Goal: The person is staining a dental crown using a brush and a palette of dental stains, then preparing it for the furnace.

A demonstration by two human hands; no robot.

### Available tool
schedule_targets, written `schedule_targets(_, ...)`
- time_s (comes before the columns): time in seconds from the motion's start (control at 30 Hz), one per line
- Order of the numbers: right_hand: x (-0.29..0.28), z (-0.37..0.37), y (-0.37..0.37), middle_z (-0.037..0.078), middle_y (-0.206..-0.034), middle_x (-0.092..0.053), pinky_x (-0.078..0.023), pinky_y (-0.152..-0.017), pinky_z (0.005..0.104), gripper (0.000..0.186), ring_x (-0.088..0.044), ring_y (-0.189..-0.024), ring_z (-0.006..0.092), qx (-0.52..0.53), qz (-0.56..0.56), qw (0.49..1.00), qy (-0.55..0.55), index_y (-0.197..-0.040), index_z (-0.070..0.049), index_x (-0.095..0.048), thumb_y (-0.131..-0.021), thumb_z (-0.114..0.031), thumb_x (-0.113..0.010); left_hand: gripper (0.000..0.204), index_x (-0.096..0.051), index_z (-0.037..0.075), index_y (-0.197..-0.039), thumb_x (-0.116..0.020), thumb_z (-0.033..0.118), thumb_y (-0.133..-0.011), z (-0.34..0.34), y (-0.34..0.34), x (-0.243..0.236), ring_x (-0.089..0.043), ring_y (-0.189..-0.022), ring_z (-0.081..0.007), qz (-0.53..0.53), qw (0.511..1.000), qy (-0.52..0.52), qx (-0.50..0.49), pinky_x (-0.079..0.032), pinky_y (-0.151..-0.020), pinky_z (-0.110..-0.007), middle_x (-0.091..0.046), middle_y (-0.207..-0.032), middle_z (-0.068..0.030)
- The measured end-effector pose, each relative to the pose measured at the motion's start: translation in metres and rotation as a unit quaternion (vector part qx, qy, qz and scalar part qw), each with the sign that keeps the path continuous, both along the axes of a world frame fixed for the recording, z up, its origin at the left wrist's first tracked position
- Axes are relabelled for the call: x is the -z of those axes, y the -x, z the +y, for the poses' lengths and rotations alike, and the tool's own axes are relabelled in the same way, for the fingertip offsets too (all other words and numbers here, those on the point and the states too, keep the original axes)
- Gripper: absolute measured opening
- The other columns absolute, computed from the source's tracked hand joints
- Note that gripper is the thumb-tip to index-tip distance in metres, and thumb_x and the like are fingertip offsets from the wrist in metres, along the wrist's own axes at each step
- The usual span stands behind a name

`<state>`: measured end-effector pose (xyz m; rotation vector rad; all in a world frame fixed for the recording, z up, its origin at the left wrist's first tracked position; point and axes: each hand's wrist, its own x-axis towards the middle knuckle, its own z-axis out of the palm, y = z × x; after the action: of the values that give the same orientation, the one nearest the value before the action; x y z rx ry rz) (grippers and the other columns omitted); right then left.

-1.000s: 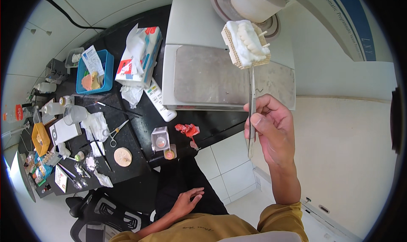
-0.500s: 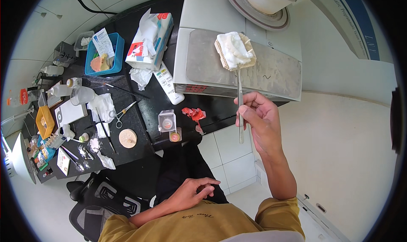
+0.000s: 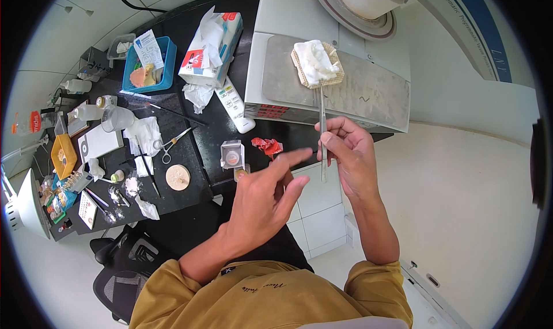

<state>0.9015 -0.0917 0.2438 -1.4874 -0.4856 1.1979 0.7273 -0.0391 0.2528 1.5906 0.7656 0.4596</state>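
Observation:
My right hand [image 3: 351,156] grips long metal tweezers [image 3: 323,127] between thumb and fingers. Their far end meets a beige mesh tray [image 3: 337,75] bearing a soft-looking white piece [image 3: 313,60], over the metal plate [image 3: 368,93] of a white appliance [image 3: 299,18]; whether the tray touches the plate I cannot tell. My left hand [image 3: 265,196] is raised below and left of the tweezers, index finger extended and thumb apart, holding nothing. Beyond it lie a small clear box [image 3: 232,155] and crumpled red material [image 3: 266,146] on the black counter [image 3: 201,134].
A tissue box [image 3: 201,70], a white bottle [image 3: 233,104] and a blue bin [image 3: 150,84] are at the back left. Scissors [image 3: 173,142], brushes, containers and a round beige disc [image 3: 177,177] cover the left counter. A chair [image 3: 115,277] stands lower left; a curved arm [image 3: 455,35] overhangs the upper right.
My right hand and the tweezers have moved slightly left, with the tray lower over the plate than a second ago. My left hand has risen from my lap toward the tweezers.

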Motion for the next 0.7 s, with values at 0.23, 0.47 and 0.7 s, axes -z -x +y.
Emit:
schedule_targets(0.23,-0.006,0.001,0.002,0.001,-0.074,-0.059,-0.04,-0.052,0.0202,0.018,-0.056,-0.06,0.0063,0.002,0.026,1.0,0.001,-0.099,0.001,-0.061,-0.086,-0.011,-0.062,0.042,-0.051,0.003,-0.124,-0.065,0.013,-0.086,0.022,-0.022,0.001,-0.049,-0.044,-0.0168,0.014,0.997,-0.068,-0.023,-0.038,-0.044,-0.029,-0.053,-0.057,-0.0076)
schedule_targets(0.47,-0.006,0.001,0.003,0.002,-0.076,-0.06,-0.04,-0.05,0.0204,0.017,-0.056,-0.06,0.007,0.006,0.04,0.999,-0.006,-0.099,0.001,-0.061,-0.086,-0.011,-0.061,0.049,-0.048,-0.002,-0.127,-0.065,0.017,-0.086,0.031,-0.032,-0.003,-0.047,-0.041,-0.0163,0.011,0.998,-0.051,-0.022,-0.037,-0.044,-0.029,-0.049,-0.051,-0.0065)
schedule_targets(0.7,-0.005,-0.003,0.002,0.002,-0.077,-0.06,-0.039,-0.049,0.0201,0.017,-0.056,-0.061,0.0071,0.004,0.043,0.999,-0.012,-0.098,0.001,-0.061,-0.087,-0.011,-0.06,0.055,-0.044,-0.005,-0.13,-0.065,0.02,-0.086,0.027,-0.04,0.005,-0.042,-0.039,-0.0157,0.001,0.999,-0.044,-0.016,-0.035,-0.043,-0.029,-0.046,-0.048,-0.0056)
